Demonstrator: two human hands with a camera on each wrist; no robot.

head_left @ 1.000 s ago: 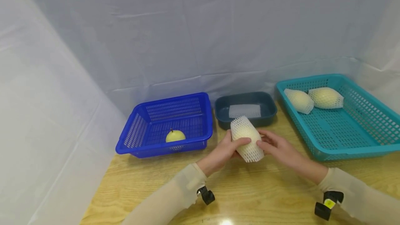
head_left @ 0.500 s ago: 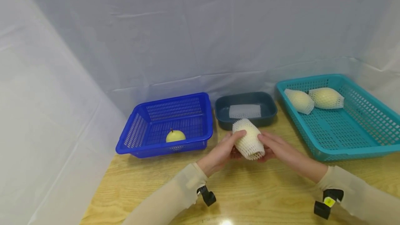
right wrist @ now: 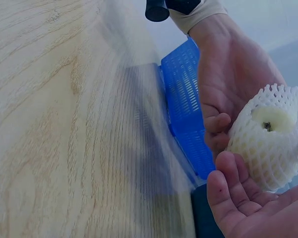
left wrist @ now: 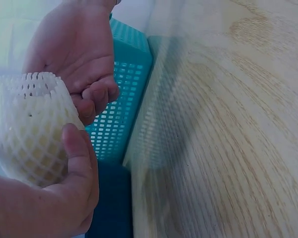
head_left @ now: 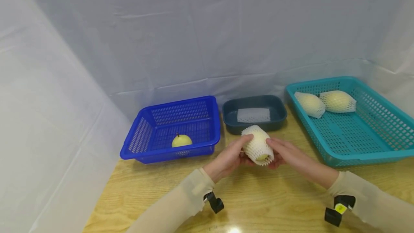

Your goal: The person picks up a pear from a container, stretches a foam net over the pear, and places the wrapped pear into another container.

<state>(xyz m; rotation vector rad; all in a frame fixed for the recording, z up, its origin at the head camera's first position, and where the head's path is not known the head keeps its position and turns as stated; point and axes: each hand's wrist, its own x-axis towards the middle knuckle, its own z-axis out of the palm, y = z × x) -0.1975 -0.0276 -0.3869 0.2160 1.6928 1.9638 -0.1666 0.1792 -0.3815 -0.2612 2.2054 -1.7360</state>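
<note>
A pale yellow pear [head_left: 257, 143] in a white foam net sleeve is held between both hands above the table. My left hand [head_left: 228, 157] grips its left side, thumb on top and fingers beneath. From the right, my right hand [head_left: 286, 152] holds it with the thumb on top and curled fingers below. The right wrist view shows the pear's dark dimpled end [right wrist: 267, 126] inside one sleeve opening. In the left wrist view, the net [left wrist: 37, 129] reaches past the fruit and forms an open rim.
A blue basket [head_left: 213, 118] holding an unwrapped yellow pear [head_left: 182, 140] stands at left. Behind the hands, a dark teal tray [head_left: 231, 127] contains flat white foam netting [head_left: 253, 115]. The turquoise basket [head_left: 339, 159] at right holds two netted pears [head_left: 337, 101]. White sheeting [head_left: 200, 39] rises behind.
The held pear has tipped so that its near sleeve opening faces me, with yellow fruit showing inside. My right hand has shifted its grip, fingers moving underneath. Baskets and tray are unmoved.
</note>
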